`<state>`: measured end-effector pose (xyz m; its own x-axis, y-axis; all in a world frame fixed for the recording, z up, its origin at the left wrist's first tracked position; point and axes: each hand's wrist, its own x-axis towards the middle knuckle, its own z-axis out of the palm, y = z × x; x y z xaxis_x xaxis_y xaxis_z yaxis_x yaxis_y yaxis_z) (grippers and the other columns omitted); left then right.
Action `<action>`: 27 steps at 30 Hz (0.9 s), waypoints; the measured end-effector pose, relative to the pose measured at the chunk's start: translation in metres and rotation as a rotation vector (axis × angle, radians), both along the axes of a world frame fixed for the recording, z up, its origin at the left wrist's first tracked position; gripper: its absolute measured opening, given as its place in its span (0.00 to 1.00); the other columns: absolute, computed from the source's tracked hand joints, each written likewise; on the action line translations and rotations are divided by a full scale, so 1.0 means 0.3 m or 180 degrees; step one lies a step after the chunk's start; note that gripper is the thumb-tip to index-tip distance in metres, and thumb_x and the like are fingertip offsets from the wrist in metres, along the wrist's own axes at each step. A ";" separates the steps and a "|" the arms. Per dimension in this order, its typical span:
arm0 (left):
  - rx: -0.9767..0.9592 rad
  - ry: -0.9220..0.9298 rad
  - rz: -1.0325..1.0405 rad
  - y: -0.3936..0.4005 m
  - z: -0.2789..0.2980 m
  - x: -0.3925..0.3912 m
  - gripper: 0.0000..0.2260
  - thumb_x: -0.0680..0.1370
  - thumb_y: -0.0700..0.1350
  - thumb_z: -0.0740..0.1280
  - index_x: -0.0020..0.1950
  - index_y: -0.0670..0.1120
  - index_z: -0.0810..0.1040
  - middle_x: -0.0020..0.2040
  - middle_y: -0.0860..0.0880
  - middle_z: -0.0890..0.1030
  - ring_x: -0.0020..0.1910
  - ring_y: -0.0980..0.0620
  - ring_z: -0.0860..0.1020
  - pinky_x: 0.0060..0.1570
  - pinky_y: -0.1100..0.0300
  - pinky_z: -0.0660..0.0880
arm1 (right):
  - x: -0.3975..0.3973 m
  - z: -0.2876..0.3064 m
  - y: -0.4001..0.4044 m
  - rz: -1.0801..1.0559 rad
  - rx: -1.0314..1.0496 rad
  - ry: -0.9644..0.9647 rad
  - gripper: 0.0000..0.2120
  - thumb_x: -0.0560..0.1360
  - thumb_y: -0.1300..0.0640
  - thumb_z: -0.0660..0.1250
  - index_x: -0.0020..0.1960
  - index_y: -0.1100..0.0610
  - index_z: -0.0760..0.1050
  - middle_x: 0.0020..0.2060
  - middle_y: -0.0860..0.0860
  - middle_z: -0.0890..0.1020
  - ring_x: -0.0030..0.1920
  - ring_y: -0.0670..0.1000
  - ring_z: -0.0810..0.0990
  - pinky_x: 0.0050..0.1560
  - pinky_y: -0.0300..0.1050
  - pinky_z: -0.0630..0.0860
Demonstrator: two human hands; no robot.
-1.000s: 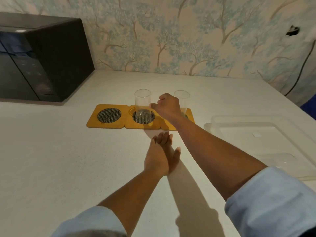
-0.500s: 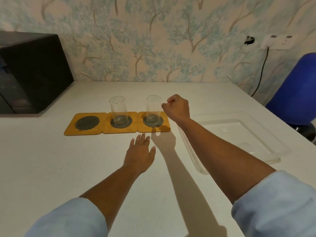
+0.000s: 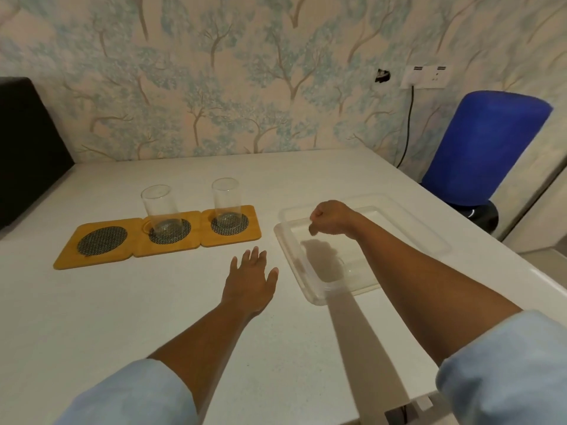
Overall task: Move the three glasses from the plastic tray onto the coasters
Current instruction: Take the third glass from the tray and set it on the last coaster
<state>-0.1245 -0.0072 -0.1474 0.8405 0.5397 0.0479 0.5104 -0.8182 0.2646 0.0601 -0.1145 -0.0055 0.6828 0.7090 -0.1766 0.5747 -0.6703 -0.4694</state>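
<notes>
Three yellow wooden coasters lie in a row on the white table. The left coaster [image 3: 101,242] is bare. A clear glass [image 3: 159,210] stands on the middle coaster [image 3: 168,237], and a second clear glass [image 3: 225,202] stands on the right coaster [image 3: 231,225]. The clear plastic tray [image 3: 294,256] sits to their right. A faint round clear outline [image 3: 333,271] shows in its near corner, and I cannot tell if it is a glass. My right hand [image 3: 329,220] hovers over the tray's far left part, loosely fisted and holding nothing. My left hand [image 3: 250,280] lies flat on the table with its fingers apart.
A black appliance [image 3: 27,148] stands at the far left against the wallpapered wall. A blue chair [image 3: 484,148] stands beyond the table's right edge, below a wall socket [image 3: 425,76] with a cable hanging from it.
My right hand has let go of the glass on the right coaster and moved right, over the tray. The view has swung to the right. My left hand stays flat on the table.
</notes>
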 end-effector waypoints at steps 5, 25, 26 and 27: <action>0.0072 -0.0110 0.0031 -0.009 -0.020 -0.003 0.31 0.79 0.63 0.41 0.79 0.49 0.51 0.80 0.49 0.49 0.78 0.49 0.46 0.76 0.49 0.41 | 0.001 0.020 -0.077 0.0392 -0.1549 0.0077 0.19 0.67 0.62 0.71 0.58 0.59 0.80 0.56 0.53 0.80 0.54 0.55 0.79 0.54 0.48 0.79; 0.0066 -0.0217 0.0054 -0.013 -0.020 -0.007 0.32 0.78 0.65 0.42 0.79 0.51 0.51 0.80 0.50 0.50 0.78 0.50 0.47 0.76 0.49 0.42 | 0.017 -0.014 -0.168 0.0832 -0.2929 -0.0996 0.33 0.65 0.62 0.74 0.70 0.56 0.72 0.66 0.54 0.76 0.62 0.57 0.79 0.61 0.53 0.77; 0.0063 -0.0218 0.0051 -0.014 -0.019 -0.008 0.32 0.78 0.65 0.42 0.79 0.51 0.52 0.80 0.50 0.50 0.78 0.50 0.47 0.76 0.48 0.42 | 0.018 -0.015 -0.170 0.0766 -0.2777 -0.0933 0.36 0.65 0.61 0.75 0.72 0.55 0.70 0.66 0.53 0.75 0.62 0.57 0.78 0.61 0.53 0.77; 0.0064 -0.0214 0.0047 -0.015 -0.018 -0.010 0.32 0.78 0.65 0.41 0.79 0.51 0.52 0.80 0.50 0.50 0.78 0.50 0.47 0.76 0.48 0.43 | 0.018 -0.018 -0.168 0.0716 -0.2629 -0.0872 0.37 0.65 0.59 0.76 0.72 0.54 0.68 0.66 0.53 0.75 0.62 0.57 0.77 0.61 0.53 0.76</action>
